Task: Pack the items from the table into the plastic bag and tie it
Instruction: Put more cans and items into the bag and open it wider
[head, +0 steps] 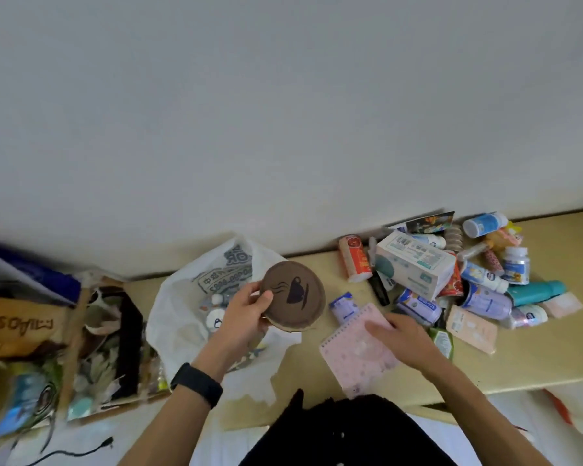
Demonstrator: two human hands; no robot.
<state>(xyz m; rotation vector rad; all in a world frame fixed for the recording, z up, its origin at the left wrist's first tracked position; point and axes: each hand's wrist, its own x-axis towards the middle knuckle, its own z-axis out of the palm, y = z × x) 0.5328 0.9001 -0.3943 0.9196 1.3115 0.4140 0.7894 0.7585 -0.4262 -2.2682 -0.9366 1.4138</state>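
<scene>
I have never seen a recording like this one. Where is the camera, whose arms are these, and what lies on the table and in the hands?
There is no machine: the single picture comes from a wide-angle camera worn on a person's head, looking down at their two bare hands. The left hand, with a black band on its wrist, grips a round brown disc with a coffee-cup drawing above the open white plastic bag, which holds some small bottles. The right hand lies on a pink spiral-bound notebook on the yellowish table; blur hides whether it grips it. Farther right lies a pile of small bottles and cans with a white carton.
</scene>
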